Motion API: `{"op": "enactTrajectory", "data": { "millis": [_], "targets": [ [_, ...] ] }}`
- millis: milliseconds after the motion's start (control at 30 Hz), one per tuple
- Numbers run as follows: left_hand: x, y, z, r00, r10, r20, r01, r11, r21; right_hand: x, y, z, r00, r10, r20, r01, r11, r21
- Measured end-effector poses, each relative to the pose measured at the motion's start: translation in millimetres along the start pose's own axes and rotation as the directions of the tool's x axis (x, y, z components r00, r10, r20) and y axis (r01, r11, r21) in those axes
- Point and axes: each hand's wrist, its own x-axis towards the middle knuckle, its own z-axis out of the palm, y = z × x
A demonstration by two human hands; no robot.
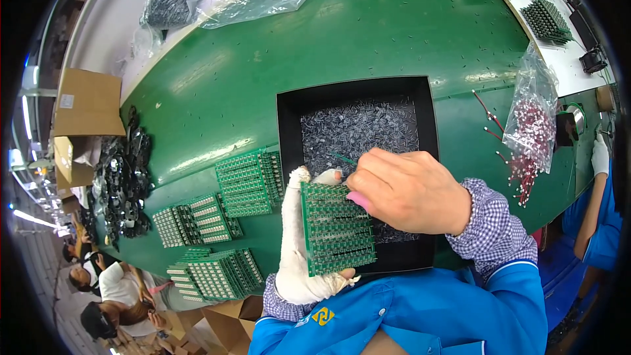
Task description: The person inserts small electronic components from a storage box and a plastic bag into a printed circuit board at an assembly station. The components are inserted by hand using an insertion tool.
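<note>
My left hand [294, 240], in a white glove with bare fingertips, grips a green circuit board panel [338, 230] by its edges. Rows of small parts cover the panel, which is tilted over the near left side of a black open box [358, 85]. Many small, clear and dark slender pieces [358, 125] lie in that box. Over the panel's far right corner, my bare right hand [404, 190] is closed in a pinch. A thin green stick-like thing [343, 158] sticks out from its fingers; its kind is unclear. Something pink [359, 200] shows at the thumb.
Stacks of circuit board panels [246, 184] stand left of the box. Farther left lie black coiled parts [125, 184] and a cardboard box [89, 105]. A clear bag of red wires [531, 125] lies right. Small pieces litter the green table [394, 26]. A co-worker's gloved hand [599, 156] shows far right.
</note>
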Motion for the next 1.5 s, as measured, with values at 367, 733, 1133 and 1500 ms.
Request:
{"op": "enactTrajectory", "data": {
  "millis": [367, 733, 1133, 1500],
  "targets": [
    [3, -1, -7, 0.999, -0.002, -0.032, -0.003, 0.986, -0.169, 1, 10, -11, 0.995, 0.097, -0.035, -0.071, 0.891, 0.449],
    [2, 0, -9, 0.999, 0.036, 0.021, -0.033, 0.993, -0.116, 1, 3, -3, 0.999, -0.032, -0.011, 0.033, 0.966, 0.257],
    [0, 5, -3, 0.996, -0.071, -0.045, 0.063, 0.985, -0.159, 2, 11, -12, 0.996, 0.083, -0.024, -0.063, 0.886, 0.459],
    [0, -4, -4, 0.999, 0.033, 0.005, -0.033, 0.998, -0.056, 1, 2, -1, 0.998, -0.061, -0.035, 0.067, 0.973, 0.221]
  ]
}}
